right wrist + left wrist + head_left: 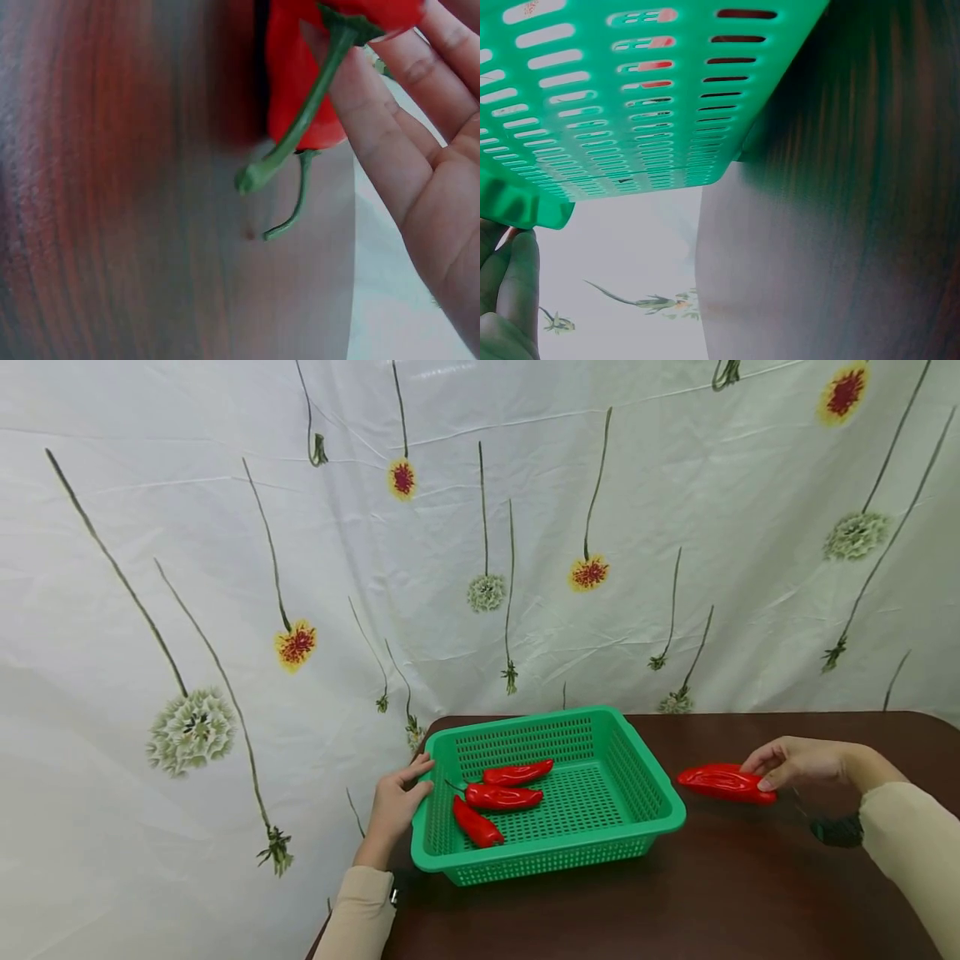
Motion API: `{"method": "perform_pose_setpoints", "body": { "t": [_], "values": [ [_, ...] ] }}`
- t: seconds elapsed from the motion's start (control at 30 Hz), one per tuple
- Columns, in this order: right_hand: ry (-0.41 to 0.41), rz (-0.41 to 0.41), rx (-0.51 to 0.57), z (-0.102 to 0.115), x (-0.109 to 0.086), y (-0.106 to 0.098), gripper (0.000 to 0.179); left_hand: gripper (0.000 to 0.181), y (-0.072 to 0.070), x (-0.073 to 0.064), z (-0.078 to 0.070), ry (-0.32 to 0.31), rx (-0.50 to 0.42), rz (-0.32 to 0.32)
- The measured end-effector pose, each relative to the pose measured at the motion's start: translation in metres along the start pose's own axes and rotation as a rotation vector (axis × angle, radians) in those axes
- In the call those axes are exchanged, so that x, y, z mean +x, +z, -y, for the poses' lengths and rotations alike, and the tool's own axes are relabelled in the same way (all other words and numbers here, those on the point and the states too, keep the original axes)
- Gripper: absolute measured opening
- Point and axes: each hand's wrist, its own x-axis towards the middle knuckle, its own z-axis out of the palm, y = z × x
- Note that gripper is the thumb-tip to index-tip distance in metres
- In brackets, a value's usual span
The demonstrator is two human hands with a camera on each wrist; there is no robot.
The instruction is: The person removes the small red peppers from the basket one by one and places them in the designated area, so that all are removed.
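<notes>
A green plastic basket [555,852] with slotted walls stands on the dark table. Inside, toward its left end, lie three red peppers [504,797]. My left hand [395,806] grips the basket's left rim; in the left wrist view its fingers [517,277] reach the rim from outside. To the right of the basket, my right hand [806,764] holds a red pepper [723,782] between thumb and fingers. The right wrist view shows its thick green stem [319,105] hanging free and a second red pepper [289,82] close behind it, stem toward the camera.
The brown wood table [750,877] runs out to the right and front. Behind it hangs a pale flower-print cloth [450,543], which also covers the left side. A dark patch [836,831] shows beside the right cuff on the table.
</notes>
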Motion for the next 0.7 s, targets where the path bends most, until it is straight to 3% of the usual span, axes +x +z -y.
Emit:
{"method": "perform_pose_setpoints", "body": {
  "t": [0.7],
  "values": [
    [0.077, -0.104, -0.047, -0.016, -0.004, 0.005, 0.036, 0.039, 0.0, 0.002, 0.001, 0.007, 0.002, 0.005]
  ]
}}
